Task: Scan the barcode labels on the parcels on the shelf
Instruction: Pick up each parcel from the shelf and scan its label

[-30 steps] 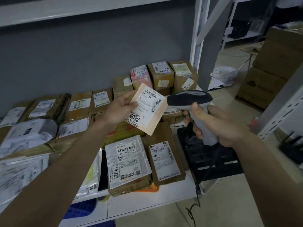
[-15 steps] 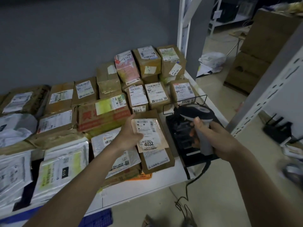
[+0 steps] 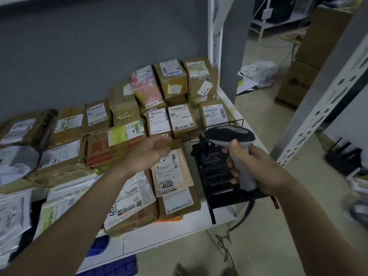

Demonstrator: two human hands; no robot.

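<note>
Parcels (image 3: 127, 148) cover the white shelf (image 3: 199, 226) in rows, from the grey back wall to the front edge, most of them brown cardboard boxes with labels facing up and a few soft plastic mailers at the left. We judge the boxes stiff and fairly light, easy to lift by their side edges without covering the label, while the mailers look limp and slippery and would sag if pinched at one corner. At the right end of the shelf sits a black stand (image 3: 221, 176). Our right hand (image 3: 256, 168) grips the handle of the scanner (image 3: 229, 136), thumb up near its dark head, and its cable trails down toward the floor. Our left hand (image 3: 147, 154) hovers with loosely relaxed fingers, holding nothing, just over the thin flat parcel marked 4032 (image 3: 172, 172), which lies label up on top of a larger box near the front edge.
</note>
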